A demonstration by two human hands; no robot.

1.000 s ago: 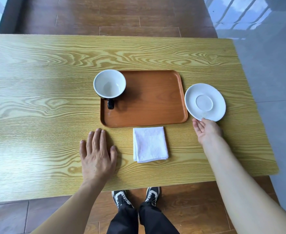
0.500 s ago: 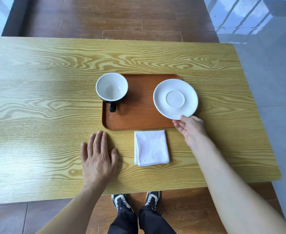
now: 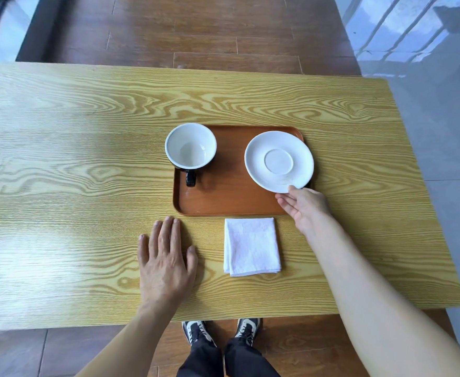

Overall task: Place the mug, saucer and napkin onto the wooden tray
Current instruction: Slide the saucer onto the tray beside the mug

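Our right hand [image 3: 303, 206], pinching the round white saucer's [image 3: 279, 161] near rim, sets it on the brown wooden tray [image 3: 223, 197]; next, we judge, the folded white napkin [image 3: 251, 246].

Left hand [image 3: 166, 263] flat; right hand [image 3: 306, 206] pinching

Tray [image 3: 223, 202] middle bare between mug [image 3: 190, 146] and saucer [image 3: 279, 161]; we see open passage there. Napkin [image 3: 251, 246] sits just below the tray's near rim, table [image 3: 60, 159] clear leftward.
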